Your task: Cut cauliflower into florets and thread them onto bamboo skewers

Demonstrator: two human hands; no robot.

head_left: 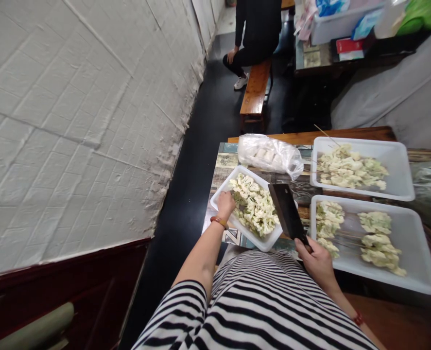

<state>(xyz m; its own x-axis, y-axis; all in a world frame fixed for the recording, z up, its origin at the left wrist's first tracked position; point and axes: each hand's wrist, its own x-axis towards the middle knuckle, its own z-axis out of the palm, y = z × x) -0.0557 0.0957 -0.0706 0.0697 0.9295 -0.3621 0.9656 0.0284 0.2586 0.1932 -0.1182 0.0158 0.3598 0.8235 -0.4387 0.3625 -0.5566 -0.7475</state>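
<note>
My left hand [225,204] reaches into a white tray [218,193] of cut cauliflower florets [256,206], its fingers curled round a floret at the tray's left side. My right hand [315,260] is closed on the handle of a dark cleaver [286,211], whose blade stands over the right end of that tray. I wear a striped top and a bracelet on each wrist.
Two larger white trays [401,165] [415,253] at the right hold cauliflower, the near one on skewers. A clear plastic bag [269,154] lies behind the small tray. A white brick wall runs along the left. A person in black sits on a wooden bench [255,90] ahead.
</note>
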